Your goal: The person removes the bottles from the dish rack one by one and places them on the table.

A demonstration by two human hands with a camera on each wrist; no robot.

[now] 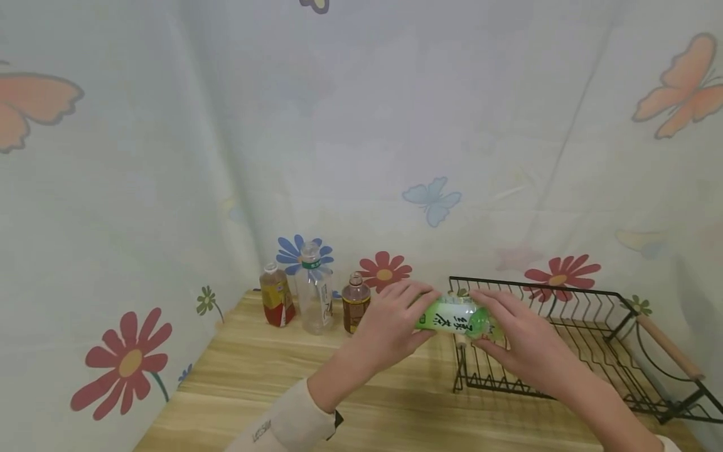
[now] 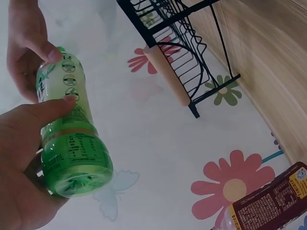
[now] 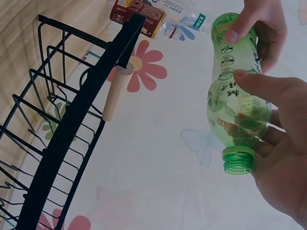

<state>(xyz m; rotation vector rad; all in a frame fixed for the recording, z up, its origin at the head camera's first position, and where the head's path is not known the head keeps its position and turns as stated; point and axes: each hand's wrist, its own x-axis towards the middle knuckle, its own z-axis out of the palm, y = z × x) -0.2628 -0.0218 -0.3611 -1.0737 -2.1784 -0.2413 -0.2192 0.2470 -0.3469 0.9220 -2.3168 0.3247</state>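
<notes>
Both hands hold a green plastic tea bottle [image 1: 452,316] sideways in the air, near the left end of a black wire rack. Around its base end curl the fingers of the left hand [image 1: 395,317]. The right hand [image 1: 522,329] grips the neck half, thumb along the label. In the right wrist view the bottle [image 3: 235,100] shows an uncapped green threaded mouth, and the see-through body looks empty. Its ribbed base faces the camera in the left wrist view, where the left thumb presses the label of the bottle [image 2: 76,148].
The black wire rack [image 1: 536,389] with wooden handles stands on the wooden table [image 1: 243,376] at right. Along the back left stand a red-and-yellow labelled bottle [image 1: 278,298], a tall clear bottle [image 1: 313,301] and a brown-labelled bottle [image 1: 356,304]. A flowered curtain [image 1: 361,125] hangs behind.
</notes>
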